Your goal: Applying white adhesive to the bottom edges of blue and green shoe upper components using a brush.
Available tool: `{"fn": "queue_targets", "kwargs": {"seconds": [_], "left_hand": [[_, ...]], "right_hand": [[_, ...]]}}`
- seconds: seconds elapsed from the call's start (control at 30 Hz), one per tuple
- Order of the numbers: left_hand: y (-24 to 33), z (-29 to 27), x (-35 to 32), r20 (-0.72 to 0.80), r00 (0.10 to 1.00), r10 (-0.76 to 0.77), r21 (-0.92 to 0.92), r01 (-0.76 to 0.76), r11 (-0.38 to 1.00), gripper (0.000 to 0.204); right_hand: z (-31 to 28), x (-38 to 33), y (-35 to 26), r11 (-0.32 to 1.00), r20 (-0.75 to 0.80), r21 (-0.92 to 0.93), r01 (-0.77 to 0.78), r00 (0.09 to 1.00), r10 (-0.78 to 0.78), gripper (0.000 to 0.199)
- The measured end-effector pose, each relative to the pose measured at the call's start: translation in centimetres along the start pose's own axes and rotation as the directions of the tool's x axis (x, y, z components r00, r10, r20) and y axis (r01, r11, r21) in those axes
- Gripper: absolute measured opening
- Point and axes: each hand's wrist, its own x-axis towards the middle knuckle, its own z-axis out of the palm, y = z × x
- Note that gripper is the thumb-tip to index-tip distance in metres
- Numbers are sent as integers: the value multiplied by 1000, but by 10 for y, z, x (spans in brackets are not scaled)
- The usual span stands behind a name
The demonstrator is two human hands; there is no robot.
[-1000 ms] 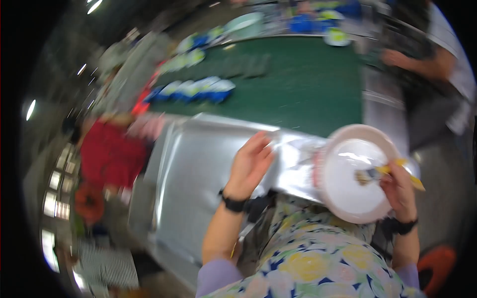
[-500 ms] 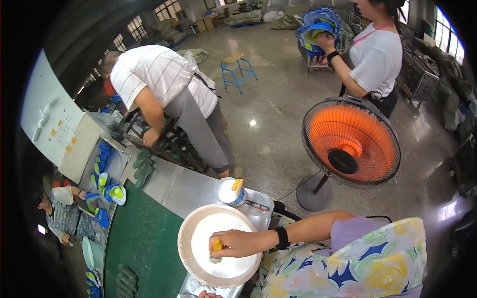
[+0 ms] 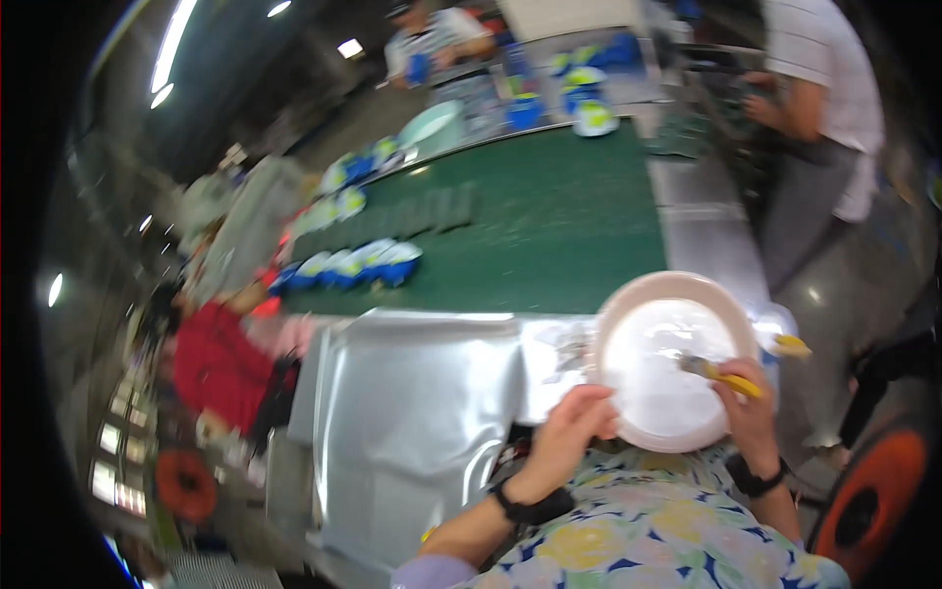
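Brush point(image 3: 738, 383) is lying over the white contents point(image 3: 643, 393) of the pale basin point(image 3: 677, 285); blur is hiding whether bristles are touching. Container point(image 3: 772, 326) right of the basin is smearing too; I'm not making out any marking on it. Right hand point(image 3: 749, 410) is holding the brush's yellow handle, forearm coming up from below. Left hand point(image 3: 574, 427) is pointing at the basin's near-left rim, fingers together, half bent; can't tell if it's gripping that rim or just sitting beside it.
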Motion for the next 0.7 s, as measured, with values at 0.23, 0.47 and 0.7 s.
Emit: {"fn": "queue_targets", "kwargs": {"seconds": [0.23,0.47,0.7], "left_hand": [[-31,-38,17,-9,989,-149,-116,147,982,31],[-24,-50,45,-14,998,-57,-264,51,963,33],[-18,-58,57,-90,995,-34,-187,17,982,29]], "right_hand": [[4,-21,17,996,-34,11,-90,995,91,23],[13,-42,50,975,-164,-29,-221,963,213,17],[12,-25,-7,922,82,-336,-193,969,233,20]]}}
